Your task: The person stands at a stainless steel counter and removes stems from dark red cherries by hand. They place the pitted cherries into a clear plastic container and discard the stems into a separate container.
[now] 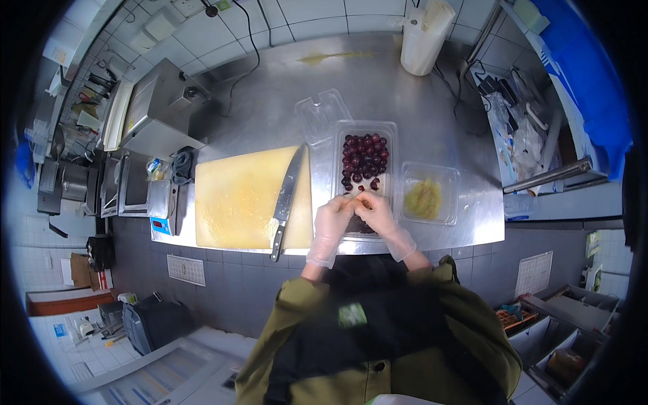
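Observation:
My left hand (335,223) and my right hand (377,215), both in translucent disposable gloves, meet at the fingertips over a long clear plastic container (336,152). Pinched between them is a small peeled grape (356,199), mostly hidden by the fingers. Whole dark red grapes (365,154) fill the far part of the container. Its near part holds a dark mass (360,226), perhaps grape skins, partly covered by my hands. Just to the right stands a smaller clear container (454,195) with pale green fruit pulp (422,198) in it.
Left of the grapes, a chef's knife (287,190) lies on a yellow cutting board (238,197), its handle past the counter's front edge. A clear lid (321,115) touches the grape container's far left. Farther left are a digital scale (162,207) and a steel machine (162,111).

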Tool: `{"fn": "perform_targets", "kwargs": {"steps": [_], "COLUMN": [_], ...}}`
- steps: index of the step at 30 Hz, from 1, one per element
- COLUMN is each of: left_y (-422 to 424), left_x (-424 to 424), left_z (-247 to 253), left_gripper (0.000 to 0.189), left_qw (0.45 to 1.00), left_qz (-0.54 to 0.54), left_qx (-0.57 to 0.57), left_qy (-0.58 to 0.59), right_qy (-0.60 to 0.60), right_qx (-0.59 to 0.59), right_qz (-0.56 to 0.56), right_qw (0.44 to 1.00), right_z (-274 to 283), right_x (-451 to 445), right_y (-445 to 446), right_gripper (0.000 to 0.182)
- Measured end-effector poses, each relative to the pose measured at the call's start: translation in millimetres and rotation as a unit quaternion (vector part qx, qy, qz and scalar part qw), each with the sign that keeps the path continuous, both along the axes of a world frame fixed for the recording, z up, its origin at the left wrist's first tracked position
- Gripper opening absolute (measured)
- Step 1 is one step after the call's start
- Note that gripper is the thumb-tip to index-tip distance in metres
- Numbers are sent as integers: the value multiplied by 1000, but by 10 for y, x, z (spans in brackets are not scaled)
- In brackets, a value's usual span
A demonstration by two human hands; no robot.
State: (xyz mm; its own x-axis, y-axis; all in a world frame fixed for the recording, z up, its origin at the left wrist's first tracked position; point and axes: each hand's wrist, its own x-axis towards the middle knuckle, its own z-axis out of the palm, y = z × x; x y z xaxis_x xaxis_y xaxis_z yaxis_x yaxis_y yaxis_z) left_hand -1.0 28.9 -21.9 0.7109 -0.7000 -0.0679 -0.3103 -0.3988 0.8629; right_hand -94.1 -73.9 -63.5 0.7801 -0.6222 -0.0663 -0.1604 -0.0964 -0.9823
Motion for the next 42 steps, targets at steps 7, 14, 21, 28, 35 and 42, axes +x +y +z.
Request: {"fn": "perform_targets", "kwargs": {"steps": [7,14,21,28,35,42], "left_y": [-69,-362,-478,-263,-181,-295], "left_x": [243,63,-36,-239,-511,-528], "left_z": [41,-506,-815,-330,-249,-291], "left_gripper": [21,15,13,24,17,11], "left_qw": [992,911,871,995,998,973], "left_qz": [-99,-203,-191,-68,44,37], "left_qx": [-20,264,349,58,-31,99], "left_qy": [73,-245,-286,-41,33,-206], "right_qy": [-21,48,311,217,62,94], "right_qx": [21,-106,-310,-422,267,345], "right_qz": [-31,-155,-151,-177,45,-6], "right_qw": [999,981,886,862,961,934], "right_z": [72,207,130,2,152,-638], "right_x": [68,-472,-1064,-1178,-383,94], "right_y": [-56,-436,-885,-1033,-311,13], "right_gripper": [6,13,16,17,28,34]}}
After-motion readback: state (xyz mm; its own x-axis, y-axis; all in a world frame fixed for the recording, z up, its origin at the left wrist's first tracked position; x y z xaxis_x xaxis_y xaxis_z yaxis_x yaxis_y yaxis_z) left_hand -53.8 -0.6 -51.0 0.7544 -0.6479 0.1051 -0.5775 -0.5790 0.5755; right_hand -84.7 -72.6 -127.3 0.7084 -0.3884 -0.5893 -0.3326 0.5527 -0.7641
